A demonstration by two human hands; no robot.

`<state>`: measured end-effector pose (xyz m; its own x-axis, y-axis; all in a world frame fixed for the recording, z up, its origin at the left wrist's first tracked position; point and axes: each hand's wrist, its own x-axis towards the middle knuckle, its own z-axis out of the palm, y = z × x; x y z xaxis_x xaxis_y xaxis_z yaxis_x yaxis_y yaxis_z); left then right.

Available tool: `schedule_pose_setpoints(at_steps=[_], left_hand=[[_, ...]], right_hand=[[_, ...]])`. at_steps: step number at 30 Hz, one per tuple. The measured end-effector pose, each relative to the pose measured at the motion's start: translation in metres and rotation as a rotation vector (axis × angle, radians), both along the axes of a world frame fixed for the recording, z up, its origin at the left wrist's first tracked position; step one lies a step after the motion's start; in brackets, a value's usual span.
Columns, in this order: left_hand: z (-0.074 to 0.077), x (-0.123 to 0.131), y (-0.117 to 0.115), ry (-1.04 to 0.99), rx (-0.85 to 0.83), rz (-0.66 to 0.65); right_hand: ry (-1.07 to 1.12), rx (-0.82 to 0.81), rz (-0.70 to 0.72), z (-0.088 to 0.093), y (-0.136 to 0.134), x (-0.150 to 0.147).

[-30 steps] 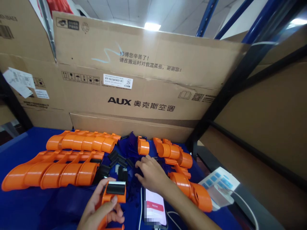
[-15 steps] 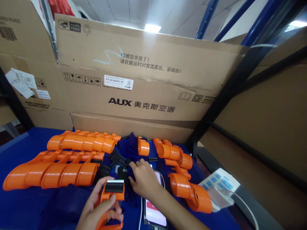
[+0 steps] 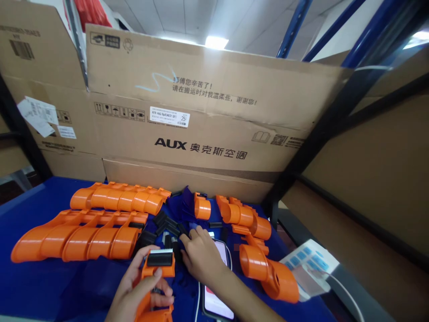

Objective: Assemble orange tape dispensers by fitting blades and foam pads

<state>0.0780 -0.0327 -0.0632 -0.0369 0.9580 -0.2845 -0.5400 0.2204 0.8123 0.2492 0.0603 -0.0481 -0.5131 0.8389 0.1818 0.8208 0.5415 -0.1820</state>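
Observation:
My left hand grips an orange tape dispenser body with a black toothed blade piece at its top, held upright low in the view. My right hand rests knuckles up just right of it, fingers curled down among small black plastic parts on the blue cloth. What the fingers pinch, if anything, is hidden. A phone with a red and white screen lies under my right wrist.
Nested rows of orange dispenser bodies lie at left, more of them at right, and a single one behind the black parts. Large cardboard boxes wall the back. A white device with blue keys and cable sits at right.
My right hand has drawn back left and nearer, off the phone's upper end, toward the dispenser. The left hand has kept hold of the dispenser. The view shifted slightly.

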Motion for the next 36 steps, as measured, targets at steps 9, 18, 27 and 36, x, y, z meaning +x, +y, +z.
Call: schedule_pose_setpoints(at_steps=[9, 18, 27, 36], left_hand=[[0.003, 0.003, 0.002, -0.017, -0.038, 0.019], [-0.003, 0.010, 0.003, 0.016, 0.031, 0.005], [0.004, 0.014, 0.000, 0.021, 0.038, 0.024], [-0.004, 0.014, 0.003, 0.033, 0.038, 0.005]], right_hand=[[0.569, -0.260, -0.009, 0.009, -0.021, 0.014], [1.331, -0.631, -0.024, 0.004, -0.053, 0.008], [1.343, -0.501, -0.071, 0.000, -0.054, 0.008], [1.484, -0.489, -0.036, -0.004, -0.062, 0.004]])
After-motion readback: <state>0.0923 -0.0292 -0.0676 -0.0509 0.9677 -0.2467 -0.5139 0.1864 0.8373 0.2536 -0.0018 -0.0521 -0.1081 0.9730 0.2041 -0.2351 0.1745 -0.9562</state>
